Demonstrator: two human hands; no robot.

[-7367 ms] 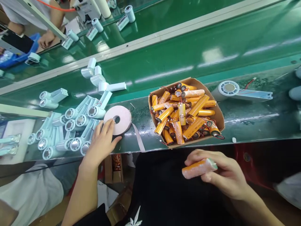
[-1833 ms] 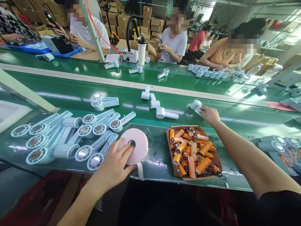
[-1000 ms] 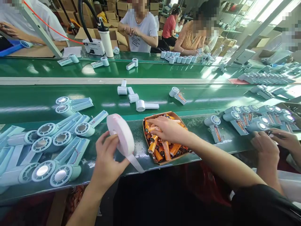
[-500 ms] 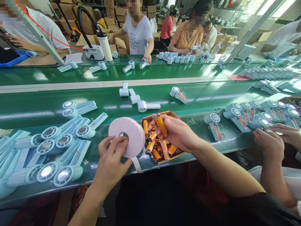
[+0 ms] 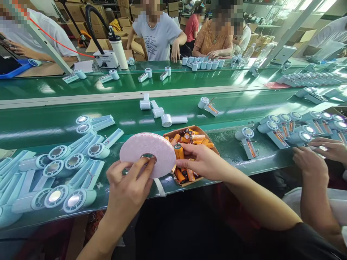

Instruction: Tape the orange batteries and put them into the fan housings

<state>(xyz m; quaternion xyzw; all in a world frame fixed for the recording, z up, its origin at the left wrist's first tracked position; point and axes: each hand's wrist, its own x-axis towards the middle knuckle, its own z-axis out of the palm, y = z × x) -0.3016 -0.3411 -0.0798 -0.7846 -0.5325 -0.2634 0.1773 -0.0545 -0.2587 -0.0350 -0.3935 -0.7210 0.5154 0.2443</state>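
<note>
My left hand point(image 5: 132, 178) grips a wide white roll of double-sided tape point(image 5: 135, 146), with fingertips in its core hole. A loose tape end point(image 5: 159, 187) hangs down below the roll. Between the thumb and fingers of my right hand point(image 5: 202, 159) is an orange battery point(image 5: 179, 151), held upright close to the roll's right edge. Beneath that hand sits a cardboard box point(image 5: 214, 146) full of loose orange batteries point(image 5: 189, 174).
Light-blue fan housings point(image 5: 74, 162) crowd the left bench; more housings point(image 5: 300, 137) with wires stand at right beside a co-worker's hands point(image 5: 310, 159). A single housing point(image 5: 247, 141) lies nearer. Several parts rest on the green conveyor point(image 5: 116, 104). Co-workers point(image 5: 157, 36) sit across.
The tape roll has tilted flatter and moved slightly right. My right hand has turned the battery upright and brought it lower, beside the roll. Across the line, a co-worker's hand has let go of a part.
</note>
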